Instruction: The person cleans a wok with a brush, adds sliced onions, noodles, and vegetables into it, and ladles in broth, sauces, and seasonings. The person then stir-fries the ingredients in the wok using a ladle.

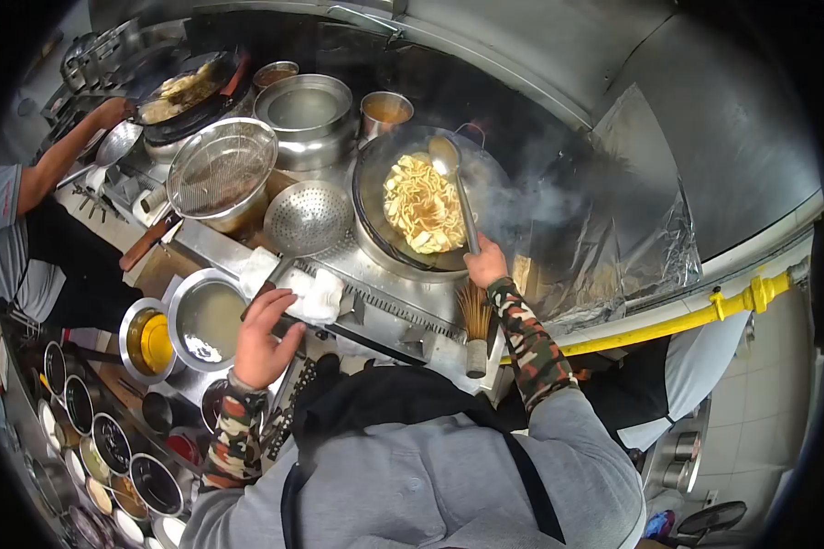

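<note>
Found ladle (461, 190) inside wok (371, 174), bowl at far-right edge of noodles (421, 209), long axis slanting over near-right rim into right hand (487, 263), the nearer, grip closed round handle. Noted left hand (267, 346) left of wok, fingers parted by strainer (309, 218) handle; could not confirm contact.

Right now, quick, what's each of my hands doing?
Left hand: open, near the round perforated metal strainer; contact unclear.
Right hand: closed on the long-handled silver metal ladle.
</note>
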The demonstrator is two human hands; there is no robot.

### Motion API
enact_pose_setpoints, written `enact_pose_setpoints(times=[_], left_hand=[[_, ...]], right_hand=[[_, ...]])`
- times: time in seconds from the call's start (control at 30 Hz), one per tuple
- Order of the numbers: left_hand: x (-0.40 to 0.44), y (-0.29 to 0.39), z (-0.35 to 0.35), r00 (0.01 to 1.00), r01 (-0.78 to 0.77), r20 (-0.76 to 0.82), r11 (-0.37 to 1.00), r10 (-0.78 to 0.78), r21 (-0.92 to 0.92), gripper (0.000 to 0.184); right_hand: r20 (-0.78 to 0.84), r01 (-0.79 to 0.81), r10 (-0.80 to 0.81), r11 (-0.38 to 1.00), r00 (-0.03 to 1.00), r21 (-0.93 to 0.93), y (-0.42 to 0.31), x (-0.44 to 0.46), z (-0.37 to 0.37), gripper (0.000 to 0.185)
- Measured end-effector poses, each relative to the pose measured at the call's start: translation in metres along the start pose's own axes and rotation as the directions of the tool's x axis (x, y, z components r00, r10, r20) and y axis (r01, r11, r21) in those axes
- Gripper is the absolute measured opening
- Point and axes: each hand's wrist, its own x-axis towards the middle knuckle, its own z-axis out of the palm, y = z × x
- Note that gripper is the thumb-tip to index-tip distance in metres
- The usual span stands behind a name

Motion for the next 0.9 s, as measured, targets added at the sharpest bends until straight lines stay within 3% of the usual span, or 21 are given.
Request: enact_pose_setpoints(times=[0.03, 0.17, 0.27, 0.37, 0.43, 0.47, 0.5, 0.57, 0.6, 0.63, 0.67, 0.7, 0.73, 0.87, 0.9], left_hand=[[0.01, -0.008, 0.006, 0.999, -0.026, 0.031, 0.999, 0.027, -0.022, 0.038], [0.04, -0.021, 0.025, 0.983, -0.082, 0.155, 0.992, 0.095, -0.091, 0.035], [0.047, -0.03, 0.028, 0.983, -0.057, 0.164, 0.989, 0.079, -0.137, 0.035], [0.046, -0.048, 0.034, 0.987, -0.02, 0.155, 0.989, 0.043, -0.15, 0.034], [0.047, -0.053, 0.038, 0.983, 0.032, 0.184, 0.981, 0.003, -0.19, 0.034], [0.049, -0.053, 0.04, 0.981, 0.029, 0.193, 0.981, 0.009, -0.193, 0.034], [0.053, -0.049, 0.042, 0.977, -0.021, 0.202, 0.981, 0.061, -0.191, 0.034], [0.06, -0.043, 0.045, 0.971, -0.074, 0.212, 0.979, 0.114, -0.189, 0.034], [0.063, -0.041, 0.046, 0.967, -0.07, 0.227, 0.977, 0.116, -0.203, 0.034], [0.065, -0.041, 0.047, 0.962, -0.064, 0.245, 0.974, 0.117, -0.217, 0.034], [0.066, -0.04, 0.046, 0.963, -0.059, 0.246, 0.975, 0.113, -0.215, 0.035], [0.066, -0.039, 0.044, 0.961, -0.057, 0.254, 0.975, 0.112, -0.213, 0.035], [0.065, -0.041, 0.041, 0.964, -0.046, 0.25, 0.981, 0.093, -0.187, 0.034], [0.052, -0.057, 0.035, 0.975, -0.021, 0.216, 0.988, 0.054, -0.151, 0.034], [0.048, -0.06, 0.036, 0.977, -0.008, 0.211, 0.988, 0.041, -0.153, 0.034]], right_hand=[[-0.011, -0.007, 0.007, 1.0, 1.0, -0.004, -0.007, 0.001, -0.001, 0.057], [0.191, 0.057, -0.017, 0.976, 0.981, -0.208, -0.008, -0.015, -0.009, 0.06], [0.28, 0.053, 0.011, 0.974, 0.96, -0.219, -0.01, -0.049, -0.058, 0.06], [0.317, 0.161, -0.098, 0.971, 0.943, -0.177, 0.004, -0.057, -0.082, 0.059], [0.159, 0.004, 0.021, 0.987, 0.987, -0.16, 0.006, -0.056, -0.081, 0.059], [0.134, -0.105, 0.132, 0.975, 0.982, -0.195, 0.004, -0.051, -0.074, 0.059], [0.128, -0.112, 0.138, 0.975, 0.982, -0.194, 0.015, -0.05, -0.058, 0.059], [0.0, -0.117, 0.118, 0.986, 0.993, -0.117, 0.042, -0.047, -0.023, 0.06], [0.073, -0.223, 0.225, 0.974, 0.972, -0.037, 0.028, -0.054, -0.02, 0.056], [0.072, -0.225, 0.227, 0.974, 0.971, -0.034, 0.017, -0.063, -0.029, 0.056], [0.232, -0.345, 0.292, 0.907, 0.928, 0.24, 0.006, -0.073, -0.038, 0.054], [0.399, -0.475, 0.301, 0.744, 0.866, 0.47, -0.007, -0.082, -0.048, 0.052], [0.433, -0.528, 0.311, 0.608, 0.846, 0.593, -0.018, -0.091, -0.06, 0.052], [0.334, -0.462, 0.329, 0.73, 0.883, 0.503, -0.023, -0.112, -0.094, 0.05], [0.335, -0.466, 0.332, 0.727, 0.882, 0.504, 0.009, -0.113, -0.08, 0.05]])
